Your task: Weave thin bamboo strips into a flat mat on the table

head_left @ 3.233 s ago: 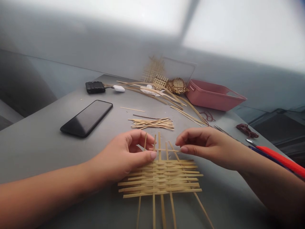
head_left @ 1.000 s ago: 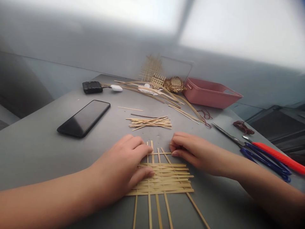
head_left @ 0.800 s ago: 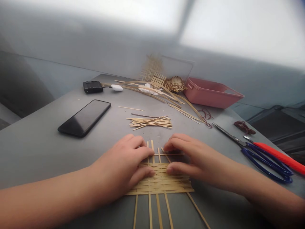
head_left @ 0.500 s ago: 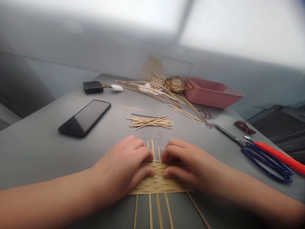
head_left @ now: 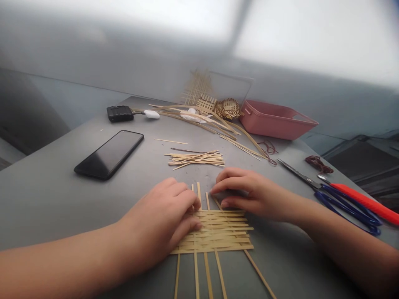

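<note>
A woven panel of pale flat strips lies at the near edge, with long strips running out above and below it. My left hand grips the panel's left part, thumb on the weave and fingers curled at its top edge. Just above the panel's top right, my right hand has its thumb and fingers apart, close to a slanted strip end; whether it touches that strip is unclear. Beyond the hands lies a bundle of thin sticks.
A black phone lies at left, with a black device behind it. Blue-handled scissors and a red-handled tool are at right. A pink basket, small woven pieces and long strips stand or lie at the back.
My right hand has moved up and slightly right off the weave, uncovering the panel's right side. My left hand has stayed nearly in place.
</note>
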Available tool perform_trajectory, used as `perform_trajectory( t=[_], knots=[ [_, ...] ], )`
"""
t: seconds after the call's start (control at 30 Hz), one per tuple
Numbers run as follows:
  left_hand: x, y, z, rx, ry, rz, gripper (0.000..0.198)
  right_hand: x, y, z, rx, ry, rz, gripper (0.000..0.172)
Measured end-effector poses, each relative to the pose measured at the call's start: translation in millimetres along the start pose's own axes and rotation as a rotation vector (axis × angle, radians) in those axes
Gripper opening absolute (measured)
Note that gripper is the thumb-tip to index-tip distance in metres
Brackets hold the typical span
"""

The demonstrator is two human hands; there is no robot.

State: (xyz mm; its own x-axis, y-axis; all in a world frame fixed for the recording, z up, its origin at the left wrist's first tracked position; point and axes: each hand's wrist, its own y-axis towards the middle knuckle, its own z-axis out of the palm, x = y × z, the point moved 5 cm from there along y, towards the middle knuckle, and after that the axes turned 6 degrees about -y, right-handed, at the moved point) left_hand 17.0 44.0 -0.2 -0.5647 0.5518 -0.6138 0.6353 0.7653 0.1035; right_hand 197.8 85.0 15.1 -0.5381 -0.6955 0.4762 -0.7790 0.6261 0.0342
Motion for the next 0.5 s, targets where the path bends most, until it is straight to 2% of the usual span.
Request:
perform_trajectory(
  t=[0.1, 0.23, 0.5],
  knots=[
    [-1, 1, -1.4, -0.034, 0.000, 0.013, 0.010, -13, 0, -3, 0.040, 0.005, -0.075, 0.029],
    [0, -1, -1.5, -0.039, 0.003, 0.006, 0.013, -14, -2, 0, 0.055, -0.016, -0.079, 0.022],
    [0, 0, 0.5, 0.019, -0.002, -0.009, 0.009, -14, 0, 2, -0.023, 0.081, -0.109, 0.013]
  ],
)
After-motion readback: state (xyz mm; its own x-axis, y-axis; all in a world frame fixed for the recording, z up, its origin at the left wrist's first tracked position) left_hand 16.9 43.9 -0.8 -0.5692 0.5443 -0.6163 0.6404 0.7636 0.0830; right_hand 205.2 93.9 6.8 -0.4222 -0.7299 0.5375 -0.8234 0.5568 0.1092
